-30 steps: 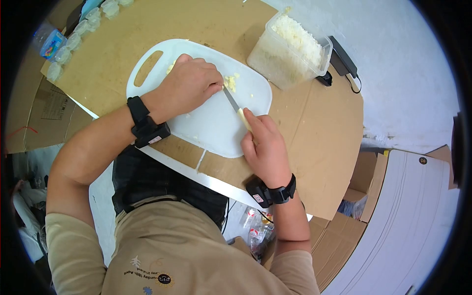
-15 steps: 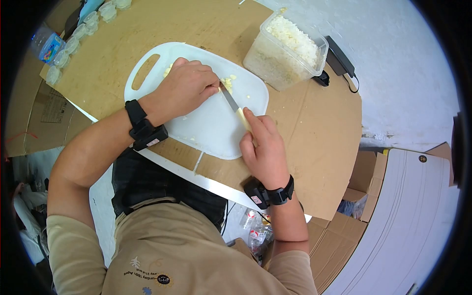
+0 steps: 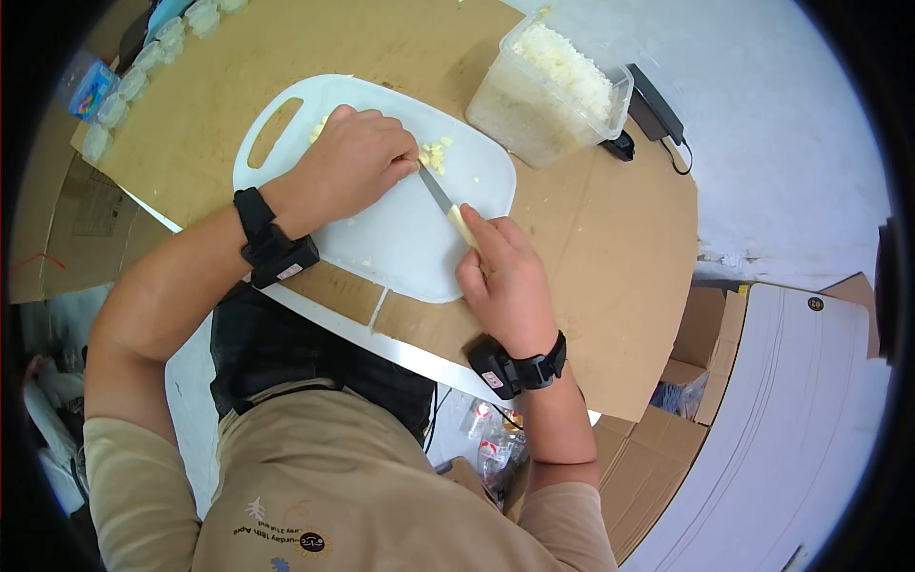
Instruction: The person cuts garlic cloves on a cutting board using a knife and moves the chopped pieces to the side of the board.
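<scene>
My right hand point(image 3: 510, 276) is closed round the pale handle of a small kitchen knife point(image 3: 437, 191). Its blade points up and left, with the tip at the fingertips of my left hand point(image 3: 357, 157). That hand is closed in a pinch over the cutting board, on a pale garlic-like piece mostly hidden by the fingers. Small chopped pale-yellow bits point(image 3: 436, 154) lie just beyond the knife tip. More pale pieces point(image 3: 317, 130) show partly behind my left hand. Under everything is the white cutting board point(image 3: 410, 257), its handle slot at the upper left.
A clear plastic tub of white rice point(image 3: 543, 105) stands right of the board on the cardboard-covered table point(image 3: 610, 257). Beside it lies a black power adapter point(image 3: 658, 103). Several small lidded cups point(image 3: 132, 84) and a plastic bottle point(image 3: 91, 88) line the left edge. Cardboard boxes point(image 3: 658, 458) are at the lower right.
The whole view has shifted slightly, so everything sits a little higher and further left. The knife stays at my left fingertips, and both hands keep their grips.
</scene>
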